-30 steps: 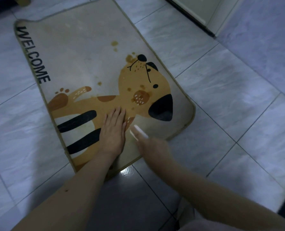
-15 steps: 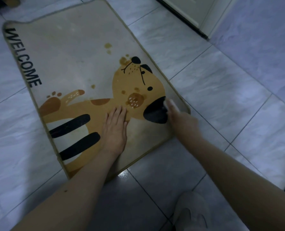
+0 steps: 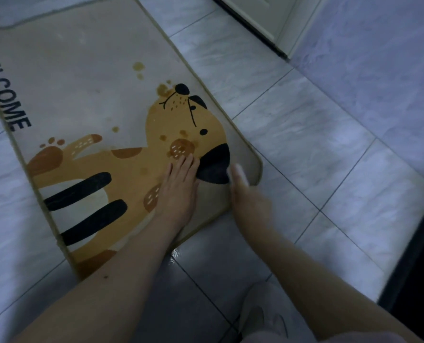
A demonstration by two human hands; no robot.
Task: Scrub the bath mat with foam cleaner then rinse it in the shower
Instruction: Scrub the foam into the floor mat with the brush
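Risk I see: the bath mat [image 3: 87, 78] could skid on the wet tile if the scrub stroke outruns the hold. Left hand [image 3: 178, 186] lies flat, fingers straight, pressing the mat beneath it. Just right of it, the right hand [image 3: 249, 199] grips a pale scrubber [image 3: 238, 173], blurred, at the mat's corner.

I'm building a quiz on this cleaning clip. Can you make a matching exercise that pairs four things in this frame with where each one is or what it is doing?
Things
1. left hand
2. right hand
3. bath mat
4. shoe

States or places
A. lies flat on the tiled floor
B. at the bottom edge of the view, on the tiles
C. presses flat on the mat, fingers straight
D. holds a small white object at the mat's near corner

Pairs: 1-C, 2-D, 3-A, 4-B
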